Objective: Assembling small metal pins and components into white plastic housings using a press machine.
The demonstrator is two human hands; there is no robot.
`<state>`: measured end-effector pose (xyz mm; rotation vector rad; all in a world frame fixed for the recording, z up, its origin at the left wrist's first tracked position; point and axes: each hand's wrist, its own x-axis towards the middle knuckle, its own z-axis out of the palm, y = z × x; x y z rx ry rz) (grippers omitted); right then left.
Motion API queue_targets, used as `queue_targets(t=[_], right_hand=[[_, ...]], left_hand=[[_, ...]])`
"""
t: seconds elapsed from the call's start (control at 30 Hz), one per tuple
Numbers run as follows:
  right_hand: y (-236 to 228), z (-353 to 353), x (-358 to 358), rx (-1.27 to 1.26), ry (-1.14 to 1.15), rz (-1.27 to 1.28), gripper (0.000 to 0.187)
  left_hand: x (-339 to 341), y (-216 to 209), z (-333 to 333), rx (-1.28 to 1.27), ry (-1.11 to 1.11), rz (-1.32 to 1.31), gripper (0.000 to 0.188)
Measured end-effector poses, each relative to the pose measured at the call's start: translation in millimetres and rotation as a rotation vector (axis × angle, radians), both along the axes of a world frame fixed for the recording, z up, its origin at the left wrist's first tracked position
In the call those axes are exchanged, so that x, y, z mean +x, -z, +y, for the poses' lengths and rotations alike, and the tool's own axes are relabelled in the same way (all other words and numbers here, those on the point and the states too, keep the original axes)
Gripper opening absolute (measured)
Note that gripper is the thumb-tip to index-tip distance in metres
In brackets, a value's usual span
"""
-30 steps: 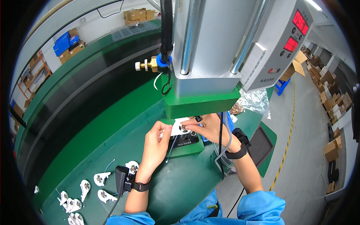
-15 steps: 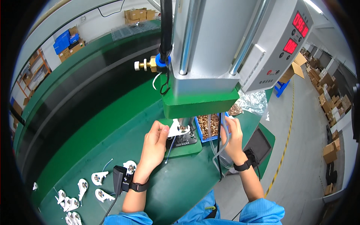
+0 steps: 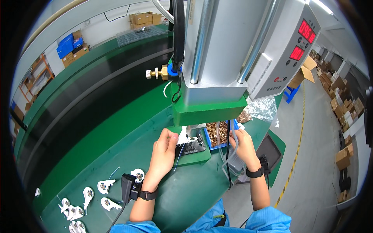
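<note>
Left grip [image 3: 164, 149]: my thumb and fingers pinch a white part [image 3: 183, 138], mid-frame, under the green press head [image 3: 210, 112].
Right grip [image 3: 244, 145]: right of centre, beside the blue tray [image 3: 213, 148] of brass pieces [image 3: 223, 130]; I cannot tell whether it holds anything.
Other white parts [image 3: 88, 193]: lower left, on the green tabletop [image 3: 186, 190].

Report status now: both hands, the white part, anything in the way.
Left grip closed on white part, below press head. Right grip beside blue bin, hold unclear. Black cable hangs across view of bin.
</note>
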<state>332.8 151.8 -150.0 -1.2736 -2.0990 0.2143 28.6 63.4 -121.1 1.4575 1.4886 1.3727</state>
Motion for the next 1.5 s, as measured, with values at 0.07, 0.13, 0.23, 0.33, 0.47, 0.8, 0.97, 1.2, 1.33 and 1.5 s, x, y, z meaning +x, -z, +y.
queue_targets(t=[0.07, 0.13, 0.23, 0.33, 0.47, 0.8, 0.97, 1.2, 1.33, 1.5], right_hand=[[0.0, -6.6, -1.4, 0.040, 0.006, 0.065, 0.019], [0.8, -10.4, 1.3, 0.057, 0.010, 0.074, 0.021], [1.4, -20.3, 3.1, 0.107, 0.007, 0.102, 0.023], [5.1, -31.3, 0.6, 0.172, 0.017, 0.159, 0.026], [19.0, -37.9, 13.2, 0.196, 0.075, 0.245, 0.028], [-13.2, -4.6, -15.2, 0.240, -0.077, -0.119, 0.023], [19.5, 50.4, -38.5, 0.147, -0.158, -0.468, 0.020], [60.0, 75.3, -48.9, 0.098, -0.213, -0.282, 0.015], [64.5, 67.6, -47.2, 0.152, -0.097, -0.402, 0.021], [41.8, 53.3, -57.4, 0.028, -0.029, -0.585, 0.020]], left_hand=[[1.9, -2.4, 0.1, -0.008, -0.003, -0.020, 0.025], [5.8, -3.6, 0.9, -0.020, 0.010, -0.103, 0.025], [8.8, -2.4, 2.6, -0.051, 0.072, -0.353, 0.024], [1.2, -0.9, 8.2, -0.047, 0.132, -0.588, 0.023], [-21.5, -28.2, 9.3, 0.121, 0.030, -0.733, 0.025], [-211.4, 5.9, -18.8, -0.492, -0.486, 1.045, 0.057], [-146.1, -5.1, -129.0, -0.470, -0.125, 1.081, 0.036], [-110.3, 49.9, -136.0, -0.291, -0.164, 0.994, 0.023], [-78.7, 8.7, -99.9, -0.287, -0.151, 0.656, 0.019], [-39.2, -44.9, -45.6, -0.068, -0.131, 0.443, 0.020]])
